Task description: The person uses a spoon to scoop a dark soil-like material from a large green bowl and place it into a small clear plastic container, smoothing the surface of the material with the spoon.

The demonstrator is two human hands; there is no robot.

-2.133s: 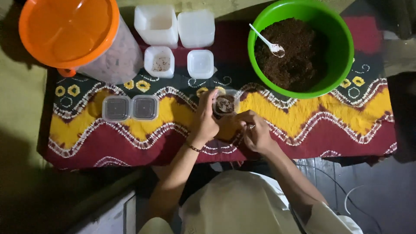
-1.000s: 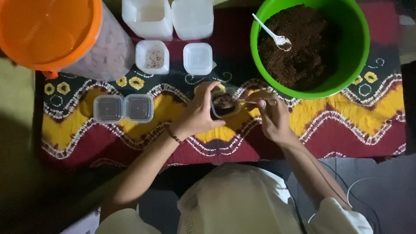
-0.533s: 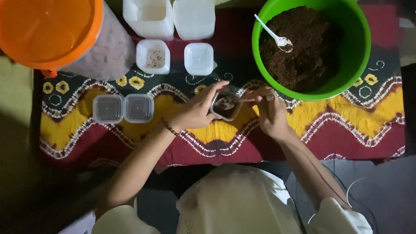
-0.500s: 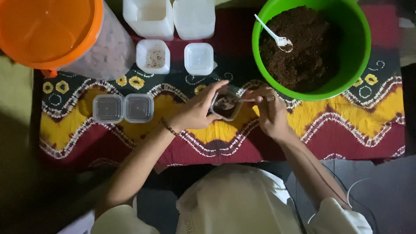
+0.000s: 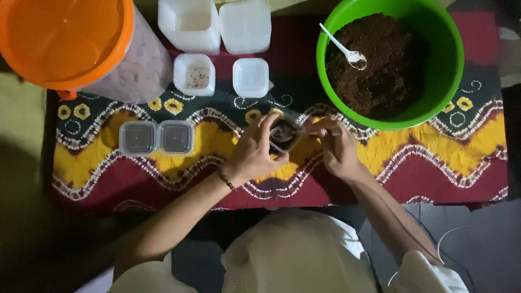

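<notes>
My left hand (image 5: 255,152) grips a small clear square container (image 5: 283,134) with dark brown contents, tilted over the patterned cloth (image 5: 423,163). My right hand (image 5: 336,149) is beside it and pinches a thin utensil (image 5: 315,132) that reaches into the container. A green bowl (image 5: 450,70) of dark brown crumbly material stands just up and right of my hands, with a white plastic spoon (image 5: 344,50) lying in it.
Two closed small containers (image 5: 156,138) sit left of my hands. An open small container (image 5: 194,75) and a lid (image 5: 251,77) lie behind, with two larger white tubs (image 5: 214,24) beyond. A big jar with an orange lid (image 5: 65,40) stands at the far left.
My hands and the small container have shifted slightly toward the green bowl. The right hand now works the utensil inside the container.
</notes>
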